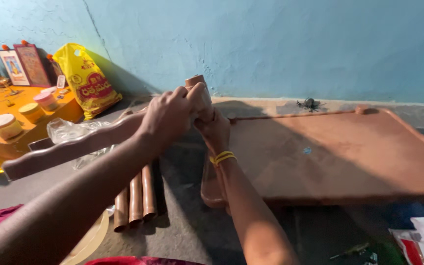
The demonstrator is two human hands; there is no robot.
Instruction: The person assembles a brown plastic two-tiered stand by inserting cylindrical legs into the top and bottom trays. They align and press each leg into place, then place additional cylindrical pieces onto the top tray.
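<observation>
Both forearms reach out to where the left hand (165,115) and right hand (215,128) close their fingers around a brown tube (196,82) standing over the flat brown panel's (339,157) corner, which might slip sideways if pushed crooked.

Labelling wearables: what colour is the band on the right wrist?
Yellow. The band circles the right hand's wrist, clearest in the head view.
</observation>
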